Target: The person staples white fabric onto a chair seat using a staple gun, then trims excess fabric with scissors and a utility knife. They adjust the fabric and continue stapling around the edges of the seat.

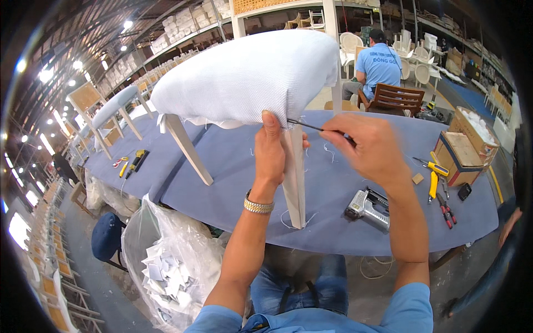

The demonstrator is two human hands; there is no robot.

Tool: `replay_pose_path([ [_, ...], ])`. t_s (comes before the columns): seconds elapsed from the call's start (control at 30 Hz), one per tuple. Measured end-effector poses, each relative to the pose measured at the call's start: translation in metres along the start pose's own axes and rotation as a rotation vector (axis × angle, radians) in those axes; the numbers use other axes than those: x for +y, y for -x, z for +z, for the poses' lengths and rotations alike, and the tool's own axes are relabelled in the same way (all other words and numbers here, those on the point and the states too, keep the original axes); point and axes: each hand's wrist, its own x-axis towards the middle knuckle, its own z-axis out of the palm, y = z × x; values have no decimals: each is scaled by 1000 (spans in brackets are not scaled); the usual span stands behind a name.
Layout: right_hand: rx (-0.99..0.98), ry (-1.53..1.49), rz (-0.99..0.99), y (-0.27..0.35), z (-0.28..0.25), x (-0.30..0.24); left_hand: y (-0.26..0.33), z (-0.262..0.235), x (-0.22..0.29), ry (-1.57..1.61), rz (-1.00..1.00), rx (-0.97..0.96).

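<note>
Pale upholstered seat (239, 80), apparently finely ribbed

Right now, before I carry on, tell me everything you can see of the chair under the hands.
The chair stands upright on the blue-covered table. Its padded seat wears white, ribbed-looking fabric with frayed edges along the underside. The tapered legs look like pale bare wood; pale posts rise behind, with a tan woven panel between. The left hand grips the near corner; the right hand holds a thin dark tool, tip at that corner.
</note>
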Motion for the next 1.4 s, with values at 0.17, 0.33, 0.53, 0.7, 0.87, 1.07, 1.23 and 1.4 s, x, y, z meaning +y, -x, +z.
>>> replay_pose_path([
  [0.17,-38,-151,189,42,4,28,-2,-2,2,-12,-3,-36],
  [0.33,68,56,641,170,-24,117,-21,-14,-13,82,-94,-238],
  [0.53,181,466,922,309,-74,191,-22,-30,10,208,-76,-347],
  [0.7,249,516,946,371,-74,226,-32,-16,-3,179,-76,-231],
  [0.87,196,460,990,387,-67,241,-27,-3,-11,281,-112,-170],
  [1.07,274,444,906,392,-74,235,-35,24,-24,88,61,-336],
  [1.23,370,308,1122,359,-66,202,-16,-12,-13,-379,95,-335],
  [1.4,387,357,1106,381,-76,216,28,-44,62,-786,396,-272],
])
